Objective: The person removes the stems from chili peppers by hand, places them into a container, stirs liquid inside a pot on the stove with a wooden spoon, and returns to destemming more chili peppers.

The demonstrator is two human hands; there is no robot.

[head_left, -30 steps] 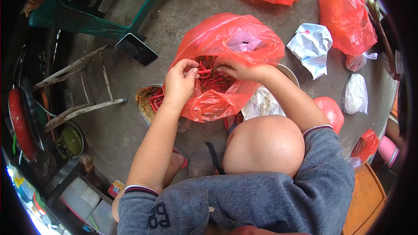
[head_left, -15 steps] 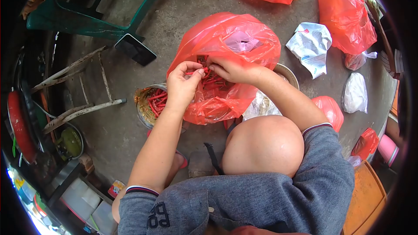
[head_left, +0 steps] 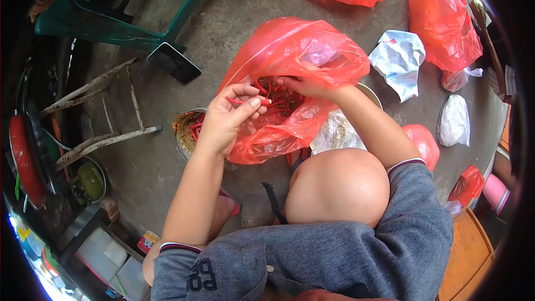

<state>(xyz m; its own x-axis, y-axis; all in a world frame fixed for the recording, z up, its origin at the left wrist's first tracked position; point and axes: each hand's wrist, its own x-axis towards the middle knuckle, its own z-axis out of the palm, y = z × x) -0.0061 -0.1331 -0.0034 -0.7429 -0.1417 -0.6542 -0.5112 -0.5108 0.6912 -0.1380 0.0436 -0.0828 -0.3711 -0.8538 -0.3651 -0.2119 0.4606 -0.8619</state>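
My left hand (head_left: 225,120) pinches a red chili (head_left: 266,102) between thumb and fingertips, just above the near-left edge of the open red plastic bag (head_left: 278,139). Inside the bag lies a heap of red chilies (head_left: 287,103), some with stems. My right hand (head_left: 313,86) reaches into the bag from the right, its fingertips together at the heap; bag film partly covers it, and what it grips cannot be made out. Below my left wrist, partly hidden, stands a round container (head_left: 183,136) with more red chilies along its inside.
A phone (head_left: 174,62) lies by a green plastic stool (head_left: 106,34). Left is a worn metal frame (head_left: 120,134). Right of the bag are a container rim (head_left: 372,96), crumpled white paper (head_left: 398,58), a red bag (head_left: 440,25) and a white bag (head_left: 454,120).
My hands have moved apart: the left drew back toward me with a chili, while the right went further into the bag. The bag's far-right side has shifted right.
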